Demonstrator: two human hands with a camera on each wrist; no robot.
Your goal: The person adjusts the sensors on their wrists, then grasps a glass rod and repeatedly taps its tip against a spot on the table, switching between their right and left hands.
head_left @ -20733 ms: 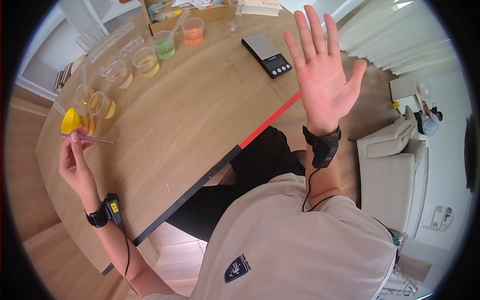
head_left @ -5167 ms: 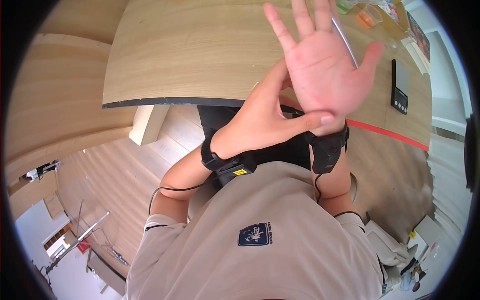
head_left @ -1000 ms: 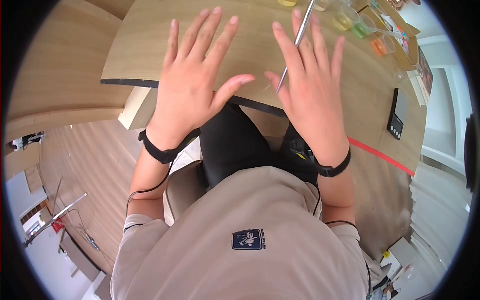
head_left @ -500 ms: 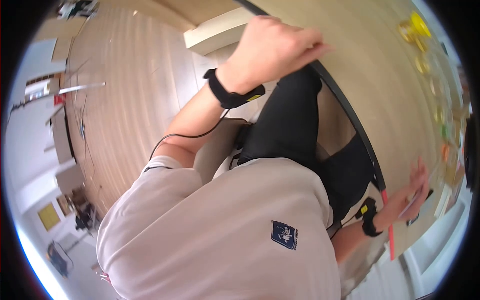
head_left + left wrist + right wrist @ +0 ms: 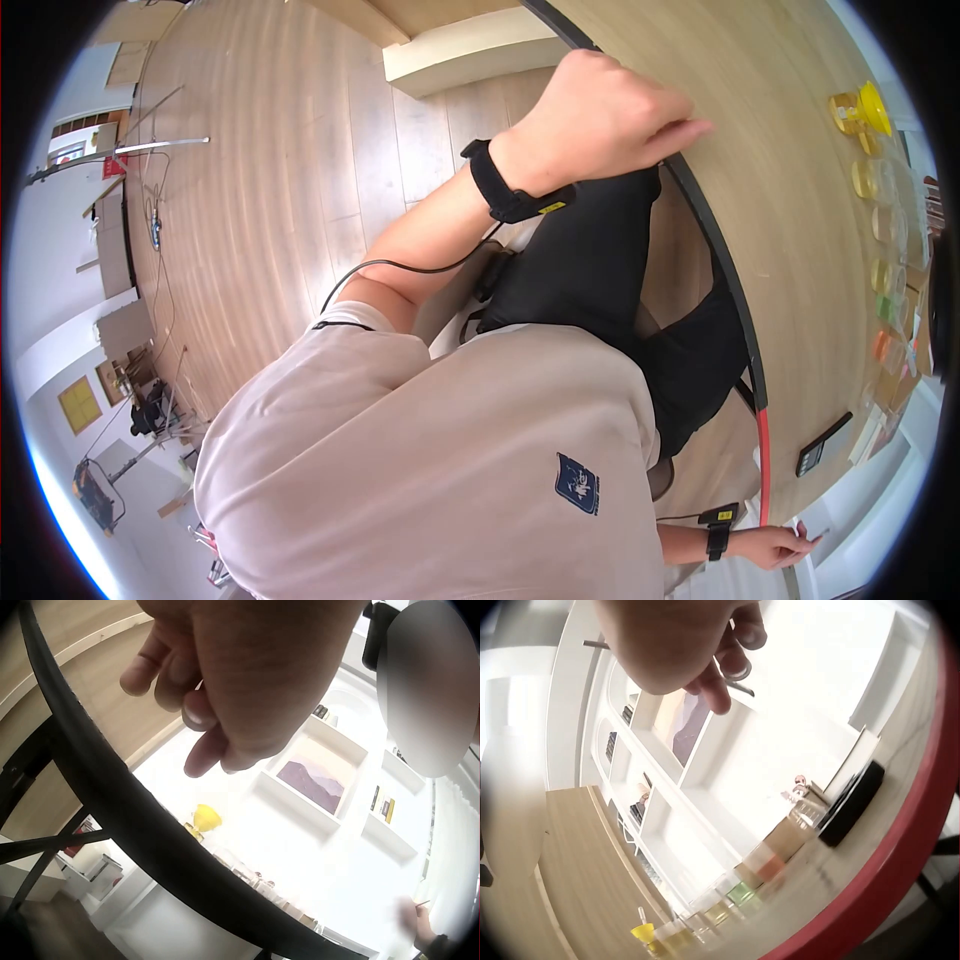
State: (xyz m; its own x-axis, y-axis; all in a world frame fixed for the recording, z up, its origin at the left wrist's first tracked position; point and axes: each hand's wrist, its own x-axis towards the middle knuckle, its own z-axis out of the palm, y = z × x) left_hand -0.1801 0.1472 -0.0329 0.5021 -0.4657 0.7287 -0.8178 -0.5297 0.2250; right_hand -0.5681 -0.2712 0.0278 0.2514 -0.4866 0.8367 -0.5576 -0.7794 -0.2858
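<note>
My right hand (image 5: 778, 547) is stretched out past the table's red-taped edge, at the lower right of the head view. Its curled fingers hold a thin silver rod (image 5: 740, 689), which sticks out on both sides of the hand in the right wrist view. My left hand (image 5: 620, 115) hovers near the table's dark edge, fingers loosely bent and nothing seen in them. In the left wrist view, several bent fingertips (image 5: 196, 712) of that hand hang apart from anything else. A yellow funnel (image 5: 875, 108) sits on a cup at the table's far side.
Along the far side stand several clear cups with liquid, among them a green one (image 5: 886, 308) and an orange one (image 5: 884, 347). A black digital scale (image 5: 823, 445) lies near the red tape (image 5: 765, 465). The table's black edge (image 5: 722, 255) runs above my legs.
Both hands were raised side by side with straight fingers a second ago. They have since spread far apart, the right outward with the rod, and the left hand's fingers have bent. The view has turned.
</note>
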